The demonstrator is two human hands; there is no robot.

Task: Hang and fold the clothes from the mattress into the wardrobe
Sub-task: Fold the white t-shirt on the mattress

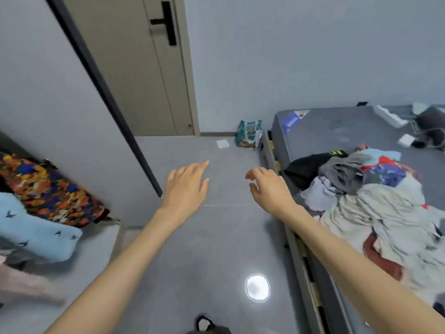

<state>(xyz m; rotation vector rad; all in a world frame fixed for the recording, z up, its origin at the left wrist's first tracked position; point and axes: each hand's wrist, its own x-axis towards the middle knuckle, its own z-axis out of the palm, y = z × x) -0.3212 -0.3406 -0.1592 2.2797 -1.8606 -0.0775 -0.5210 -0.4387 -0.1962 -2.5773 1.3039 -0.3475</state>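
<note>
A heap of mixed clothes [375, 198] lies on the grey mattress [332, 131] at the right: black, grey, white, red and blue pieces. At the left, garments hang in the wardrobe [72, 97]: a colourful patterned one [48, 191] and a light blue fluffy one [36, 232]. My left hand [186, 186] and my right hand [269, 189] are stretched out over the floor between wardrobe and mattress, both empty with fingers apart. The right hand is close to the mattress edge, short of the heap.
A beige door [144, 68] with a black handle stands ahead. A green bag [249, 133] and a slip of paper [222, 143] lie on the grey tiled floor by the wall. Dark objects and a white box sit at the mattress's far end [428, 126]. My shoe [204, 323] shows below.
</note>
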